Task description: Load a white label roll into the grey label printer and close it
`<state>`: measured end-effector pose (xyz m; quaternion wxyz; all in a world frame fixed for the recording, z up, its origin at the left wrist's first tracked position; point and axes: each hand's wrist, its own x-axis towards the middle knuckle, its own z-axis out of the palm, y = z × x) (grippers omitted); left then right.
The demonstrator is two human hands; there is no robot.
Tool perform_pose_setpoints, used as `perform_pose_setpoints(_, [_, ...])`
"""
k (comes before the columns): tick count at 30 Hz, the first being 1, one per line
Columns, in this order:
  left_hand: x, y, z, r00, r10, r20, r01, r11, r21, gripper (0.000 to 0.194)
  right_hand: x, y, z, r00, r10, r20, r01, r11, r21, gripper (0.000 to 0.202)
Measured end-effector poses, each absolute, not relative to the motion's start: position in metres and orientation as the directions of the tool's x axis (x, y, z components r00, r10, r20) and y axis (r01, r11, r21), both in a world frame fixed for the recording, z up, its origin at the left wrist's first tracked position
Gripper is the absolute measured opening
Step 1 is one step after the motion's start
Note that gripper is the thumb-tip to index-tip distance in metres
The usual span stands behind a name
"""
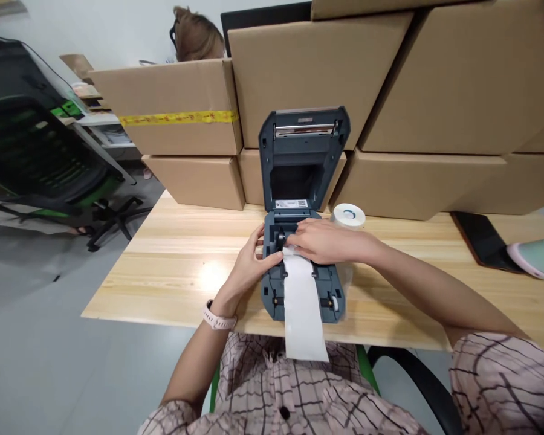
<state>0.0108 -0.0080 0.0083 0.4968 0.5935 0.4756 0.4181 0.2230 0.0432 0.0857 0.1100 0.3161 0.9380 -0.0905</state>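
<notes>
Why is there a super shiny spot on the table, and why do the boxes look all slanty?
In the head view, light glares off the wooden table just left of the left hand, maybe from a lamp above; also in the head view, the cardboard boxes look slanted and stretched, probably from a wide lens.

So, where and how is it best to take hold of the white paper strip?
Probably pinch the white paper strip by its free end, from the wearer's side: that end lies flat and uncovered past the edge of the table, while the right hand crowds the other end inside the open printer.
</notes>
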Motion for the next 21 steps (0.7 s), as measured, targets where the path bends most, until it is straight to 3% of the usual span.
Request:
perform_pose_setpoints(5, [0.007, -0.002, 0.015, 0.235, 0.972, -0.007, 0.227, -0.048, 0.973, 0.081, 0.203, 0.065, 0.086, -0.76, 0.522, -0.387, 0.601, 0.791, -0.116, 0.034])
perform_pose_setpoints(13, [-0.003, 0.003, 0.012, 0.388, 0.919, 0.066, -0.018, -0.064, 0.998, 0.09, 0.209, 0.076, 0.087, -0.828, 0.366, -0.426, 0.523, 0.779, -0.347, 0.055])
perform_pose_setpoints(16, [-0.004, 0.001, 0.007, 0.38, 0.923, 0.051, -0.036, -0.041, 0.999, 0.091, 0.232, 0.075, 0.101, -0.909, 0.312, -0.277, 0.417, 0.699, -0.581, 0.058])
perform_pose_setpoints(18, [-0.004, 0.0, 0.005, 0.382, 0.923, 0.052, -0.049, -0.036, 0.998, 0.09, 0.264, 0.066, 0.109, -0.923, 0.376, -0.075, 0.312, 0.622, -0.719, 0.054])
perform_pose_setpoints(21, [-0.004, -0.002, 0.005, 0.386, 0.921, 0.052, -0.063, -0.03, 0.998, 0.085, 0.329, 0.044, 0.106, -0.853, 0.505, 0.13, 0.188, 0.53, -0.827, 0.031])
